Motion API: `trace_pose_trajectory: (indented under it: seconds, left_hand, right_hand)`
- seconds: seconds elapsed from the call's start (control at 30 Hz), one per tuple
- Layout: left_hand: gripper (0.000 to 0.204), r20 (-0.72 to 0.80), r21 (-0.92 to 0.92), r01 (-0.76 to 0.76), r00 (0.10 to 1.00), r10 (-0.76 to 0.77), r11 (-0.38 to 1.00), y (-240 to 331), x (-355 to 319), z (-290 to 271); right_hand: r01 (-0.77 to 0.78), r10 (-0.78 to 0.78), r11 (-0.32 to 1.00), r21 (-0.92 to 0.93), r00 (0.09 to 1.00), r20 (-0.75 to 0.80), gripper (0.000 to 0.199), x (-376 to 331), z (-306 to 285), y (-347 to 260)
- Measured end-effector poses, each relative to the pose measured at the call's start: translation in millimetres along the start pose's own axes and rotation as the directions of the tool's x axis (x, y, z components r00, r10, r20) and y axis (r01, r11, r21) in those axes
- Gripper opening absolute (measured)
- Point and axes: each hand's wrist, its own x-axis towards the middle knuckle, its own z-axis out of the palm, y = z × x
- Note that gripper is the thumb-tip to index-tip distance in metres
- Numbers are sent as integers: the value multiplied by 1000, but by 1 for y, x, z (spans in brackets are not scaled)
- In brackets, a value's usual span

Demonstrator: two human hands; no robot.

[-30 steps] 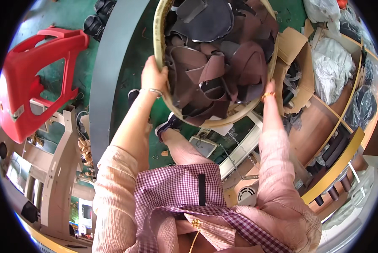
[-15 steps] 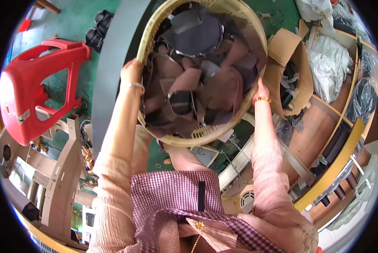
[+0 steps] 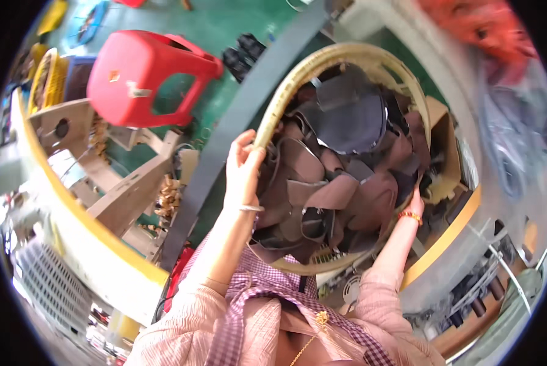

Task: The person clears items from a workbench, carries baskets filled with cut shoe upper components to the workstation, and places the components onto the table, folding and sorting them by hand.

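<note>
- One cream basket [image 3: 298, 72], held up before the checked apron [image 3: 258, 276], heaped with brown and dark scraps [image 3: 346, 174]
- Both sides clamped, as I see it: left hand [image 3: 243, 174] on left rim, right hand [image 3: 415, 202] on right

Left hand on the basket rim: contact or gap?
Touching. The head view shows the left hand against the left side of the basket rim, with no gap visible between them.

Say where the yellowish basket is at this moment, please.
In the head view, the basket is just right of centre, between the left hand and the right hand, which hold its sides.
</note>
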Motion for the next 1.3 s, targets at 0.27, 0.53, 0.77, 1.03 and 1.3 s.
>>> trace_pose_trajectory:
  seconds: [0.27, 0.53, 0.77, 1.03, 1.3]
  left_hand:
    - [17, -34, -170, -100, 995, 95, 980, 49, -100, -38]
    - [11, -131, -42, -296, 948, 289, 954, 76, -179, -25]
    - [11, -77, -88, -136, 989, 130, 987, 85, -202, -11]
    - [7, 106, -210, 65, 993, -44, 975, 62, -261, -27]
    - [6, 238, -128, 189, 959, -154, 974, 56, -361, -28]
  right_hand:
    - [-45, 56, 992, -120, 994, 90, 52, -35, -33, -44]
    - [-153, 169, 985, -74, 933, 317, 36, -113, -5, -110]
    - [-32, 47, 999, -38, 833, 551, 28, -73, -37, -162]
    - [376, -218, 890, -258, 847, 485, 31, -84, -64, -219]
    - [497, -328, 820, -285, 815, 477, 32, -64, -99, -236]
